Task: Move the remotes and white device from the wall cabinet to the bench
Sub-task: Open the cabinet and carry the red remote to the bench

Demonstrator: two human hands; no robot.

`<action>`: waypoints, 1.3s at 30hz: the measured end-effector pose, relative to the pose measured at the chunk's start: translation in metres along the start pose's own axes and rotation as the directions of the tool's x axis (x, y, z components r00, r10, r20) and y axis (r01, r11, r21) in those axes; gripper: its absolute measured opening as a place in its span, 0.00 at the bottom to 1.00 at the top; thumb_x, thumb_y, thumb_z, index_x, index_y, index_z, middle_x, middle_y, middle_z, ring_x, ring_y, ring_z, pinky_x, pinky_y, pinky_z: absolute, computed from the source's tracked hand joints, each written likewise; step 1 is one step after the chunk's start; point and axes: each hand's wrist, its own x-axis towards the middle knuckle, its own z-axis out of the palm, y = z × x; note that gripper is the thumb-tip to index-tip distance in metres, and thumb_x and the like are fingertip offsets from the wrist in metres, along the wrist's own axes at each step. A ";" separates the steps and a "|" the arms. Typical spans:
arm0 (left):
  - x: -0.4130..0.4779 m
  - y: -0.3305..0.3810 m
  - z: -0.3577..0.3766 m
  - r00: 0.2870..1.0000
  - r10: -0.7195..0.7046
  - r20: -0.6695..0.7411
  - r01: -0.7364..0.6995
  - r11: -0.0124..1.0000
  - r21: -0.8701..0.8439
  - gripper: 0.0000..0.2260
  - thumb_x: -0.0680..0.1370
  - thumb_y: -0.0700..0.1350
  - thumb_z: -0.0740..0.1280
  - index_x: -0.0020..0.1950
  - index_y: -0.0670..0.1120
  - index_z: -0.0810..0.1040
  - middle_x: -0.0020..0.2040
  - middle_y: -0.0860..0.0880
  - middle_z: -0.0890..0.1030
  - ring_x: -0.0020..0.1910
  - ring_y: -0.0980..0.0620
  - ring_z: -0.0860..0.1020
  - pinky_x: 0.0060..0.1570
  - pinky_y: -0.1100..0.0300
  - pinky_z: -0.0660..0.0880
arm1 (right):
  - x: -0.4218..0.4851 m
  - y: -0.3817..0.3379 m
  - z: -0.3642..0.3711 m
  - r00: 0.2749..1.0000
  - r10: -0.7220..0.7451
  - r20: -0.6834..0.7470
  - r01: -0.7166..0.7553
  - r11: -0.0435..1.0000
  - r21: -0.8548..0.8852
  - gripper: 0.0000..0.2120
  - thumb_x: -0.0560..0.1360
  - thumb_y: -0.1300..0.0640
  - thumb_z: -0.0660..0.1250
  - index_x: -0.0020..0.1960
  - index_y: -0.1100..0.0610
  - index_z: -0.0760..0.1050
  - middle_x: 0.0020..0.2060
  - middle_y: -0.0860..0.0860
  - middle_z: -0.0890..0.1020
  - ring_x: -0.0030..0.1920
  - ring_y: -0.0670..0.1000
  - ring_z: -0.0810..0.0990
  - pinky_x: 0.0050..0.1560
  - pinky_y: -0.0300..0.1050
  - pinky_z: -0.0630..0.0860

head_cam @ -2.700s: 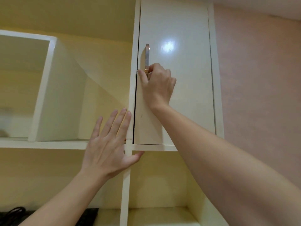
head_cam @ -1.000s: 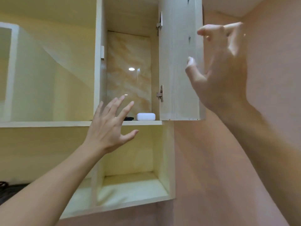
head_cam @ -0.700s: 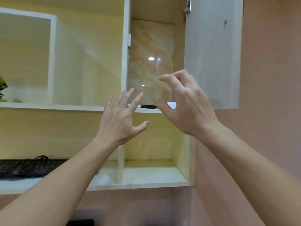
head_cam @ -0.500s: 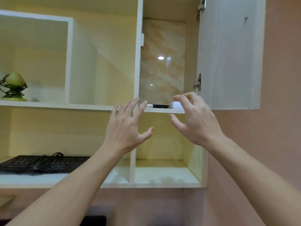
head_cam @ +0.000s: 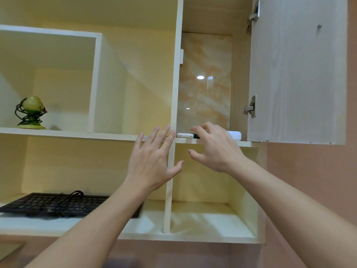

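Note:
The wall cabinet (head_cam: 239,74) stands with its door (head_cam: 295,70) swung out to the right. On its floor lie a white remote (head_cam: 184,135), a black remote (head_cam: 196,135) mostly hidden behind my fingers, and a white device (head_cam: 235,135) at the right. My right hand (head_cam: 214,149) is raised at the cabinet's front edge, fingers spread and curled over the black remote, holding nothing. My left hand (head_cam: 154,161) hovers open just left of it, in front of the divider, fingers apart.
A green ornament on a dark wire stand (head_cam: 31,113) sits on the left shelf. A black keyboard with a cable (head_cam: 58,205) lies on the lower shelf. The compartment below the cabinet (head_cam: 208,217) holds nothing. Pink wall at right.
The right hand pulled the cabinet door open, let go of it and came down to the cabinet's front edge over the remotes. The left hand rose slightly. The view dropped lower.

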 end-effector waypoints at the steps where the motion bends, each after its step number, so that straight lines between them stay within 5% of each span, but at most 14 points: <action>1: 0.000 -0.003 0.001 1.000 0.001 0.006 -0.001 1.000 0.008 0.38 0.73 0.68 0.56 0.78 0.49 0.67 0.79 0.49 0.67 0.77 0.46 0.67 0.73 0.39 0.64 | 0.007 -0.001 0.003 1.000 -0.006 0.021 0.006 1.000 -0.011 0.29 0.73 0.39 0.65 0.70 0.51 0.67 0.59 0.52 0.75 0.57 0.55 0.74 0.61 0.48 0.66; 8: 0.004 -0.019 0.004 1.000 0.004 -0.001 -0.004 1.000 0.013 0.36 0.73 0.66 0.58 0.77 0.48 0.69 0.77 0.47 0.70 0.75 0.44 0.69 0.73 0.41 0.66 | 0.043 -0.002 0.030 0.987 -0.023 0.157 0.027 0.999 -0.023 0.31 0.72 0.40 0.66 0.71 0.52 0.66 0.62 0.52 0.74 0.62 0.56 0.74 0.73 0.50 0.60; 16: -0.001 -0.031 0.004 1.000 -0.004 -0.021 0.004 1.000 -0.009 0.35 0.74 0.66 0.59 0.75 0.47 0.70 0.74 0.46 0.73 0.74 0.43 0.70 0.72 0.43 0.67 | 0.054 -0.006 0.037 0.979 -0.010 0.204 0.014 1.000 -0.021 0.25 0.71 0.41 0.65 0.64 0.51 0.72 0.55 0.51 0.77 0.56 0.57 0.78 0.50 0.51 0.75; 29: 0.004 -0.023 -0.001 0.995 0.017 -0.095 -0.021 0.999 -0.042 0.34 0.73 0.65 0.61 0.75 0.49 0.70 0.74 0.47 0.73 0.74 0.44 0.70 0.71 0.42 0.68 | 0.030 0.001 0.035 0.987 -0.079 -0.140 0.109 0.970 0.216 0.14 0.75 0.49 0.71 0.56 0.55 0.77 0.46 0.50 0.78 0.46 0.56 0.77 0.44 0.53 0.75; 35: 0.001 -0.011 -0.013 0.993 -0.003 -0.115 -0.013 0.991 -0.134 0.34 0.73 0.65 0.61 0.75 0.49 0.71 0.72 0.47 0.75 0.71 0.44 0.73 0.70 0.45 0.70 | 0.022 0.007 0.032 0.936 -0.080 -0.342 0.183 0.942 0.280 0.04 0.75 0.58 0.71 0.47 0.59 0.79 0.40 0.51 0.79 0.38 0.54 0.76 0.36 0.54 0.76; 39: -0.019 0.007 -0.028 0.987 -0.120 -0.105 0.077 0.935 -0.345 0.32 0.73 0.65 0.62 0.72 0.50 0.73 0.69 0.52 0.77 0.68 0.50 0.73 0.66 0.55 0.71 | 0.003 0.009 0.020 0.856 -0.113 -0.504 0.264 0.935 0.238 0.07 0.78 0.57 0.68 0.48 0.61 0.80 0.40 0.53 0.80 0.38 0.56 0.77 0.36 0.55 0.76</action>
